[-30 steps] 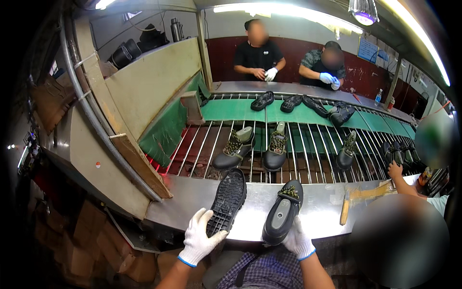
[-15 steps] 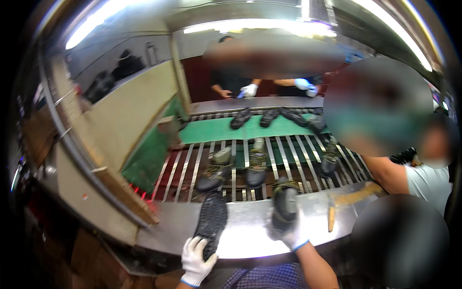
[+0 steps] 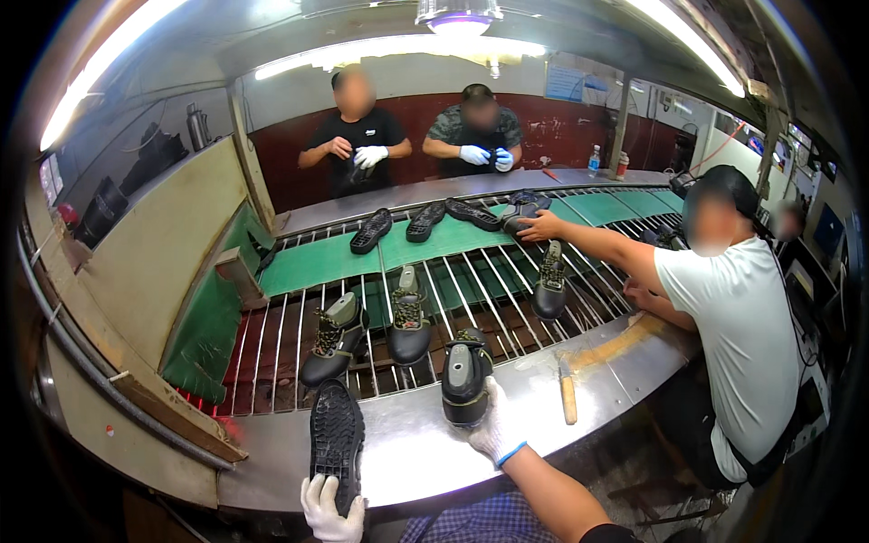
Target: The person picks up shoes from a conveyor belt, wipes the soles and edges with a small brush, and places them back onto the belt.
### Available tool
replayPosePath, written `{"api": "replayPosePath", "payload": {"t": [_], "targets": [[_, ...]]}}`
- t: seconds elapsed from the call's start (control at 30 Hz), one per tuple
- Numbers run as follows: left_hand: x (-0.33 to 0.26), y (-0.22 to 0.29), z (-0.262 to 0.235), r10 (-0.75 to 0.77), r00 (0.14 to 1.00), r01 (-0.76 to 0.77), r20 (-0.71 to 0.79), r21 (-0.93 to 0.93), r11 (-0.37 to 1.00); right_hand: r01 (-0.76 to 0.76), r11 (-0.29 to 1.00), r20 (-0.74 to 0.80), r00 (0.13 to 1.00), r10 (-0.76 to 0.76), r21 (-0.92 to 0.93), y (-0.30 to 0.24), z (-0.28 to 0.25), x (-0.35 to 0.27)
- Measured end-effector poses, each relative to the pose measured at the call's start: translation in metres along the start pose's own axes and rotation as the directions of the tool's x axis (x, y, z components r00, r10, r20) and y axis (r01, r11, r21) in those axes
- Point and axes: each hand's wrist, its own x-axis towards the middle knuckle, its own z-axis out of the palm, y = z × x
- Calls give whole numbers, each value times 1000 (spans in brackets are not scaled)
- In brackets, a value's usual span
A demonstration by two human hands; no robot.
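Up beyond both gloved hands runs the long bar-rack conveyor with green matting [image 3: 326, 262], where black laced boots [image 3: 409, 317] stand just past the curved steel workbench [image 3: 407, 452]. On that bench the left hand [image 3: 330, 511] in a white glove closes around the heel end of a black shoe lying sole-up [image 3: 337, 439]. To its right, the right hand [image 3: 496, 430] in a white glove clasps the side of an upright black work shoe [image 3: 465, 378], with a wooden-handled tool [image 3: 567, 394] lying just right of that grip.
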Motion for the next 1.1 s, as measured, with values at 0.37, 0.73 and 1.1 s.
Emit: {"api": "replayPosePath", "payload": {"t": [0.37,0.73,1.1], "targets": [[3,-1,-2,11,1000,-11,1,-4,1000,39,999,114,993,-38,-7,8,-7,12],[2,-8,1,59,998,-59,-5,35,998,87,996,53,995,-85,-20,-14,17,40],[7,-4,-5,17,1000,-17,-2,27,999,104,989,327,943,-65,-105,3,67,78]]}}
